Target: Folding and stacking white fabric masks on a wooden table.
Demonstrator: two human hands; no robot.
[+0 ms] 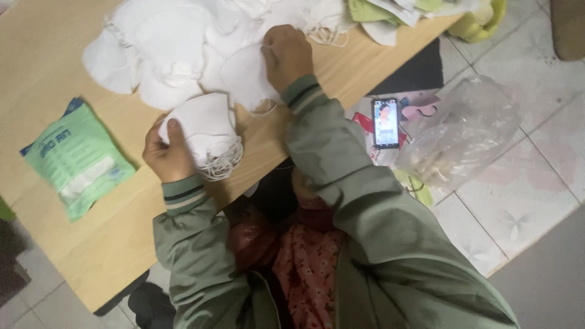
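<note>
Holding a stack of white masks [204,131] at centre frame, my left hand [167,152] has its grip pinched on the stack's left edge, ear loops trailing lower right. Right hand [285,56], upper centre, pinches one loose mask [247,79] off the white pile [164,49]. That mask lies up and right of the stack, nearer my right hand. Green packet [76,159] on the desk [122,244], left.

Green-white flat packet [78,159] on table's left; lit phone screen [386,123] (upright rectangle) on floor, right.
</note>
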